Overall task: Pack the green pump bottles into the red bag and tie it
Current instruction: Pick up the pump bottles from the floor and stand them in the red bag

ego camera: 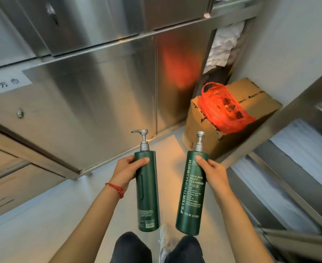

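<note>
Right hand, "PETER THOMAS ROTH" bottle

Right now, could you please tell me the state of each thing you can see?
Left hand: gripping left bottle.
Right hand: gripping right bottle.
Left bottle: upright, held.
Right bottle: held, label showing.
Red bag: untied, on the box.
Cardboard box: closed.

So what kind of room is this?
Probably a hotel housekeeping or supply room: steel cabinets line the wall, white linen is stuffed into a shelf, and a cardboard box sits on the floor. Each hand holds a body wash bottle.
</note>
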Action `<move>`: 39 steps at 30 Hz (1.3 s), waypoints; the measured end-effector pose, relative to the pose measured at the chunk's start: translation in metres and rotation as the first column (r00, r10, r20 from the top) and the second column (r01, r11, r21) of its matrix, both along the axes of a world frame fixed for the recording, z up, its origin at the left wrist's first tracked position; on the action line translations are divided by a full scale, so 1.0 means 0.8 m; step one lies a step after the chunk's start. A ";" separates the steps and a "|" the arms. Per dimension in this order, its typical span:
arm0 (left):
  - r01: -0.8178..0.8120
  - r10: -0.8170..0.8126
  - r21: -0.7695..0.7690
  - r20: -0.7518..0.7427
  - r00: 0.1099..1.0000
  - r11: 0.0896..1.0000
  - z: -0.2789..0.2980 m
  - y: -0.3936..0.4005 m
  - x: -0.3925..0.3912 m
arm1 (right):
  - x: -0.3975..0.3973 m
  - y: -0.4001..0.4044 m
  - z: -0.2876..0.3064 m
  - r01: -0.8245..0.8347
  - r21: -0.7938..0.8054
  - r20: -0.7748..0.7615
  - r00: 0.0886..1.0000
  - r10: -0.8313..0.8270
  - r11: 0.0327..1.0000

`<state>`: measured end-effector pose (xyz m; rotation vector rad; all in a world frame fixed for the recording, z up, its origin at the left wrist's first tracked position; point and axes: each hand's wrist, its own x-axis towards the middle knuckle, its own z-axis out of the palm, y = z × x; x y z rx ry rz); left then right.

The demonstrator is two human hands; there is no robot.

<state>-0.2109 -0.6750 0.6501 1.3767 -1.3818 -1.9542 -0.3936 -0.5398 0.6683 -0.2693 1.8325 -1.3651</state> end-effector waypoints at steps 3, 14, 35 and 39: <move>0.008 -0.008 -0.020 0.001 1.000 1.000 0.004 -0.046 -0.032 | -0.029 -0.041 0.001 0.021 -0.021 0.001 1.000 -0.021 1.000; 0.249 -0.248 -0.001 0.030 0.968 0.969 -0.013 -0.224 -0.184 | -0.119 -0.180 -0.021 0.251 -0.010 -0.029 0.968 -0.251 0.968; 0.678 -0.685 -0.146 0.005 0.728 0.720 -0.032 -0.291 -0.558 | -0.362 -0.200 -0.054 0.731 -0.067 -0.102 0.672 -0.733 0.679; 0.694 -0.705 -0.178 -0.001 0.709 0.698 -0.037 -0.299 -0.621 | -0.412 -0.209 -0.063 0.736 -0.071 -0.176 0.655 -0.735 0.673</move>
